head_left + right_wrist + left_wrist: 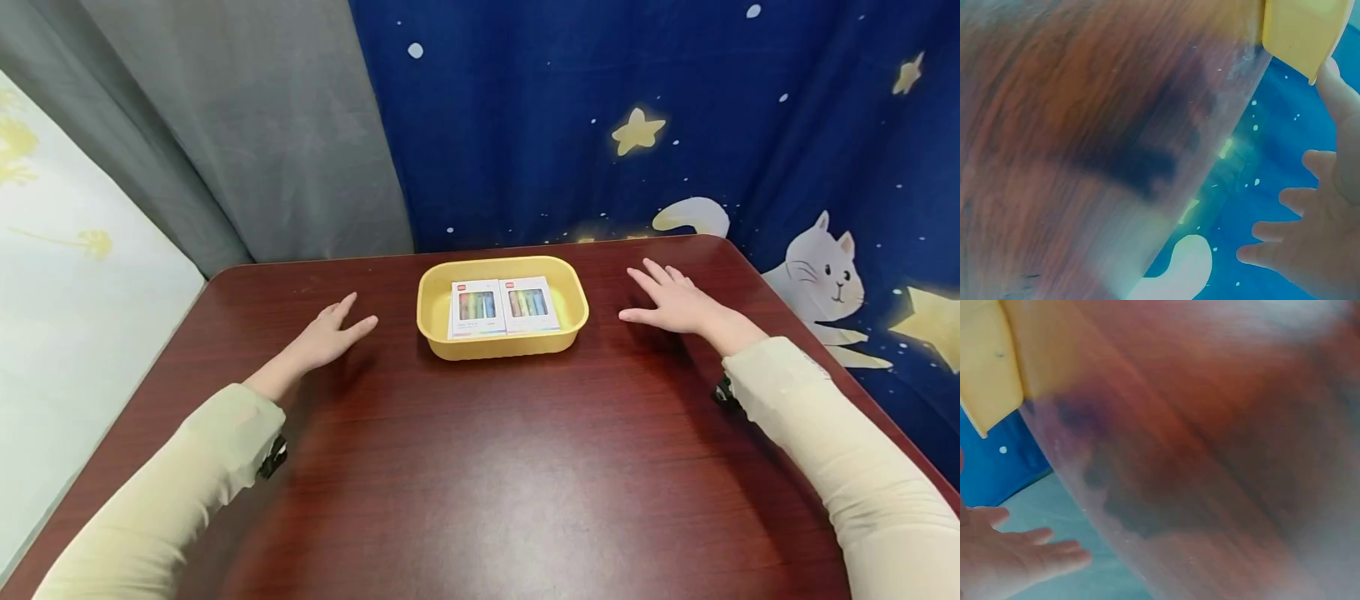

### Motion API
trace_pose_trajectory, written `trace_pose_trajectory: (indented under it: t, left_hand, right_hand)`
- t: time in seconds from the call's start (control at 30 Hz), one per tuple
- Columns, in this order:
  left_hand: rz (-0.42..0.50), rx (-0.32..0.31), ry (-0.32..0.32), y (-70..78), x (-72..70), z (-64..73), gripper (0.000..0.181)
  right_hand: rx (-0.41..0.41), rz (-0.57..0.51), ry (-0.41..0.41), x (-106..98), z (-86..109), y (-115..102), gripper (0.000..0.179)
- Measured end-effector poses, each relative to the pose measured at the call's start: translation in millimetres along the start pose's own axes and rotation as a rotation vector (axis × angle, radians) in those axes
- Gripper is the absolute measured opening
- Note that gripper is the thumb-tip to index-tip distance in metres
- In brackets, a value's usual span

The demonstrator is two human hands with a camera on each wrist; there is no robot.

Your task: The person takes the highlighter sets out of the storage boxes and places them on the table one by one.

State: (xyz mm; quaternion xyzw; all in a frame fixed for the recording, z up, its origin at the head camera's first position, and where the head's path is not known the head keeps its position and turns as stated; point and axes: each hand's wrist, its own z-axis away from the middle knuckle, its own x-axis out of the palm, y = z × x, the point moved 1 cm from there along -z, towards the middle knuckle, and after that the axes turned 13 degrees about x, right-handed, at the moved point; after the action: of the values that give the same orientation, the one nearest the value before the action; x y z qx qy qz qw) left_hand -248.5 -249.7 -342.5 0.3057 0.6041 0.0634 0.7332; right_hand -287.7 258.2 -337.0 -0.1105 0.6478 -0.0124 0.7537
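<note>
A yellow plastic basket [504,345] stands toward the far edge of the table. Inside it, side by side, lie two white boxes, a left box [477,308] and a right box [528,305], each with a window showing coloured sticks. My left hand [321,340] hovers left of the basket with its fingers spread, holding nothing. On the other side my right hand [670,302] is also spread and empty, a short way from the basket. In the right wrist view the thumb overlaps the corner of the basket [1307,34].
The dark red wooden table [480,467] has a glossy top. Behind it hang a grey curtain [300,125] and a blue curtain [525,125] with stars and a cat. A white surface with yellow flowers [67,333] borders the left side.
</note>
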Motion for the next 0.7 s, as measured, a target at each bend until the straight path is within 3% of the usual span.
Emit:
trace_pose_trajectory:
  t: [0.13, 0.4, 0.7]
  left_hand:
    - [0.135, -0.038, 0.021, 8.2, -6.1, -5.8, 0.087]
    - [0.602, -0.069, 0.083, 19.0, -7.7, -12.9, 0.080]
    - [0.829, -0.130, 0.082, 31.4, -8.7, -29.9, 0.071]
  right_hand:
    - [0.004, -0.044, 0.008, -6.4, -2.0, -3.2, 0.081]
    - [-0.016, -0.154, 0.032, -23.2, -4.9, -17.1, 0.075]
    - [-0.041, -0.227, 0.030, -33.4, -10.0, -38.7, 0.074]
